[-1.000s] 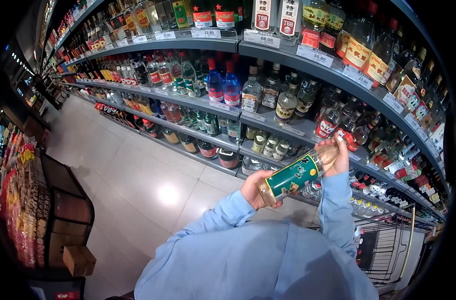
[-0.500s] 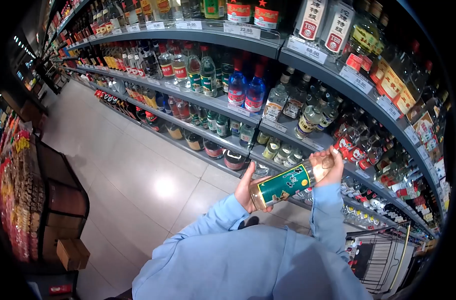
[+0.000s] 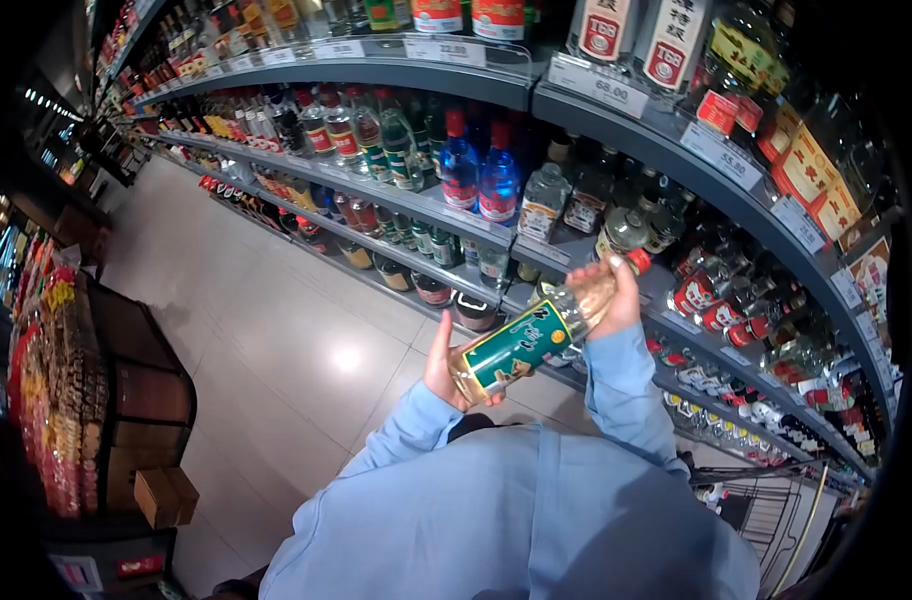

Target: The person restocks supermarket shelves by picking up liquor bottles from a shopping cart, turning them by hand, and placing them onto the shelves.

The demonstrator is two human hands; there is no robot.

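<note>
A clear glass liquor bottle [image 3: 517, 347] with a green, gold-edged label lies tilted across both my hands, its red cap [image 3: 639, 261] pointing up and to the right. My left hand [image 3: 444, 368] cups the base, thumb raised along the side and fingertips showing underneath. Around the neck and shoulder wraps my right hand [image 3: 610, 296], just below the cap. Label and picture face up toward me. Behind the bottle, close to my right hand, stand clear round-shouldered bottles [image 3: 624, 232] on a shelf.
Long grey shelves [image 3: 446, 206] packed with bottles curve along the front and right. Blue bottles [image 3: 498, 182] stand on the middle shelf. A metal shopping cart [image 3: 776, 515] is at lower right. To the left are a snack display [image 3: 58, 390] and a cardboard box [image 3: 166, 497] above the tiled floor.
Both hands and the bottle have shifted left in the view, and the shelves appear slightly shifted too. The red cap now shows beyond my right hand.
</note>
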